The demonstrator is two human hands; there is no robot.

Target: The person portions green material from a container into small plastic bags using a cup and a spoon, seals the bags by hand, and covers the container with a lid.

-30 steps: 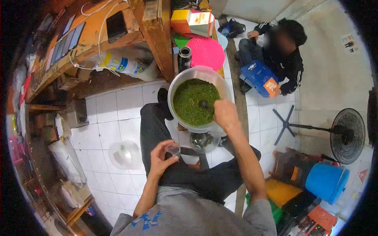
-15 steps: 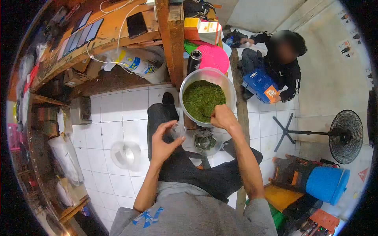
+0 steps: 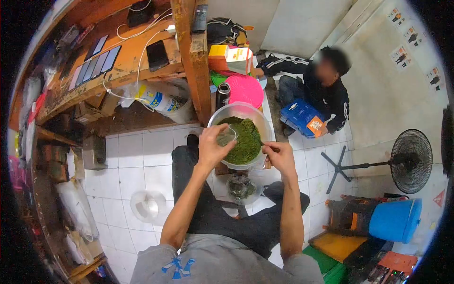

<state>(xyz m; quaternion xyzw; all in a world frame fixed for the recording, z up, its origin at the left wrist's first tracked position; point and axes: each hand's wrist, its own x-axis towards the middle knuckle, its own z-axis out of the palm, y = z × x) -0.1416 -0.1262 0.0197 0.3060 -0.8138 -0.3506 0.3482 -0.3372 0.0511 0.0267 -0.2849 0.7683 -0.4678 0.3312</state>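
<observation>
A large translucent tub (image 3: 266,124) in front of me holds finely chopped green leaf material (image 3: 242,150). My left hand (image 3: 212,147) grips a small clear plastic cup (image 3: 229,137), tilted over the tub's left side. At the tub's right edge, my right hand (image 3: 282,160) pinches the handle of a spoon (image 3: 265,144). The spoon's bowl is hard to make out; a raised heap of green (image 3: 247,127) lies near its far end. Just below the tub stands a clear container (image 3: 244,188) with dark pieces inside.
A dark bottle (image 3: 222,94) and a pink lid (image 3: 247,92) stand behind the tub. Another person (image 3: 326,90) sits at the right with a blue case (image 3: 301,117). A fan (image 3: 410,161) stands farther right. On the left floor is a translucent container (image 3: 147,207).
My left hand has brought the cup up and over the tub. My right hand has drawn back to the tub's right edge with the spoon. The other person's arm has reached toward the boxes.
</observation>
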